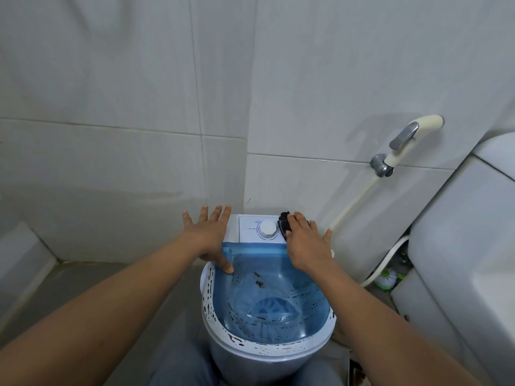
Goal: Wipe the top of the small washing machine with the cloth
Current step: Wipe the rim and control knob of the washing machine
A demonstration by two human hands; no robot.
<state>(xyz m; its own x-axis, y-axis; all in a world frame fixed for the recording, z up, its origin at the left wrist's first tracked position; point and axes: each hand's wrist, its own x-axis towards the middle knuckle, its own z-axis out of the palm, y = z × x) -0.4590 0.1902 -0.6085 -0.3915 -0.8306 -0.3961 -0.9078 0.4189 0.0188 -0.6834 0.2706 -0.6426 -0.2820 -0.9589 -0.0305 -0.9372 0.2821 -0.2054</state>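
Grey-white tiled walls (111,135) meet in a corner behind the small washing machine (213,327). At its far left corner the left hand (207,235) is spread wide and holds nothing, its thumb on the translucent blue lid (259,254). Right of the white dial (267,230), the black cloth (284,224) lies on the far right of the control panel (248,227), pressed under the flat fingers of the right hand (305,246). Farther right, a bidet sprayer (412,135) hangs on the wall.

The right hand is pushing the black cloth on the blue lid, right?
No. The right hand is pushing the black cloth on the white panel beside the knob, not on the blue lid. The head view shows it.
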